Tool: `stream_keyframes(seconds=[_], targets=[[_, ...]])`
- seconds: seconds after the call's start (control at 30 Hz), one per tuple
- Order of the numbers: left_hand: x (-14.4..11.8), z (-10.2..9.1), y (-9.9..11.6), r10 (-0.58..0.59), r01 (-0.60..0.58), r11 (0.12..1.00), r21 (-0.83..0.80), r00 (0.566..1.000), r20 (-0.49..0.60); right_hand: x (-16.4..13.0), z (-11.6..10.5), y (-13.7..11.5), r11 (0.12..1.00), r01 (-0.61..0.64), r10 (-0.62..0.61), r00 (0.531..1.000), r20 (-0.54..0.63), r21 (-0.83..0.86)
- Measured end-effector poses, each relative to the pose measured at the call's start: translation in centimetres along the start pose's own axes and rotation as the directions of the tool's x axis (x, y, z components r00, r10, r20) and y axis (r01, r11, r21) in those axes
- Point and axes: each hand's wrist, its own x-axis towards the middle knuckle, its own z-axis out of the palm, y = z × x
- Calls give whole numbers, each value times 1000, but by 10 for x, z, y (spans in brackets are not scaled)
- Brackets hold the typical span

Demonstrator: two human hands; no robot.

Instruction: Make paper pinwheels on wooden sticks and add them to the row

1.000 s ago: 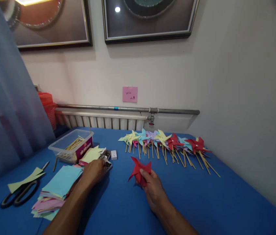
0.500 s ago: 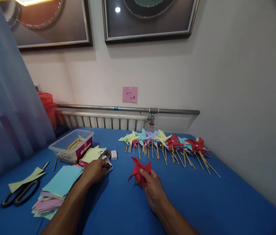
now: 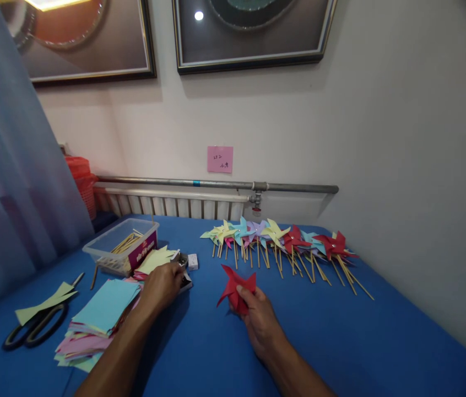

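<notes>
At lower centre my right hand (image 3: 260, 322) pinches the folded red paper pinwheel (image 3: 236, 288) at its gathered middle, light, flimsy and easily creased I judge, while my left hand (image 3: 162, 285) dips curled fingers into the small tin (image 3: 184, 278).

1. The right hand (image 3: 260, 320) pinches a folded red paper pinwheel (image 3: 236, 289) above the blue tabletop (image 3: 340, 336).
2. The left hand (image 3: 162, 286) rests its fingers on a small open box (image 3: 184, 280) beside stacked coloured paper (image 3: 101, 317).
3. Finished pinwheels (image 3: 282, 242) line the far edge.
</notes>
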Motion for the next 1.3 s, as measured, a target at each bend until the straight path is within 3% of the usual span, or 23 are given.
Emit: stream_keyframes(seconds=[0.1, 0.43, 0.8, 1.3], targets=[[-2, 2, 4, 35, -36, 999, 39, 999, 25, 0, 0, 0, 1000, 4, -4, 1000, -6, 1], [-1, -1, 6, -22, 15, 999, 45, 987, 157, -1, 2, 0, 1000, 14, -14, 1000, -10, 3], [0, 10, 5, -26, 19, 994, 111, 998, 63, 0, 2, 0, 1000, -12, 13, 999, -36, 11], [-3, -1, 6, -22, 16, 998, 53, 994, 105, 1, 2, 0, 1000, -4, 4, 1000, -28, -1]])
